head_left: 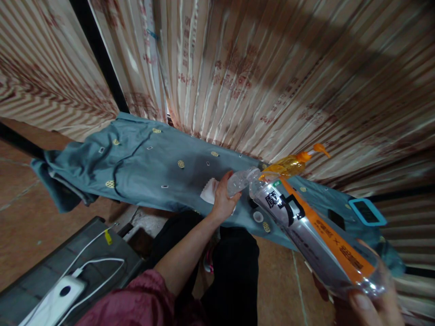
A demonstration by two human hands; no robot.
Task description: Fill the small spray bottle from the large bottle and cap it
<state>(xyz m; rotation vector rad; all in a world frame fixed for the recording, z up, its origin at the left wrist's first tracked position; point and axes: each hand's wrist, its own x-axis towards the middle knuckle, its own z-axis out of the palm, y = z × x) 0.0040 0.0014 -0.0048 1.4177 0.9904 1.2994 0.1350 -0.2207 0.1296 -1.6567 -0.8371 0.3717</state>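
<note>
My left hand [224,199] is wrapped round a small clear plastic bottle [239,181]. Tilted neck-down towards it is a large clear drink bottle [316,231] with a silver and orange label. Its base end is gripped by my right hand [377,301] at the lower right. The two bottle necks meet or overlap; whether liquid passes between them I cannot tell. Beside my left hand lies a white tissue or cloth [208,191]. Partly behind the large bottle is a yellow bottle with an orange pump [288,165]. A small whitish cap [258,217] rests below the necks.
A narrow surface is covered by a grey-blue cloth [136,158] with pineapple prints. To the right are a dark flat object [336,219] and a blue-framed device [368,212]. Lower left, a white power bank [56,299] with cables lies on a dark box [95,244]. Curtains [238,68] hang behind.
</note>
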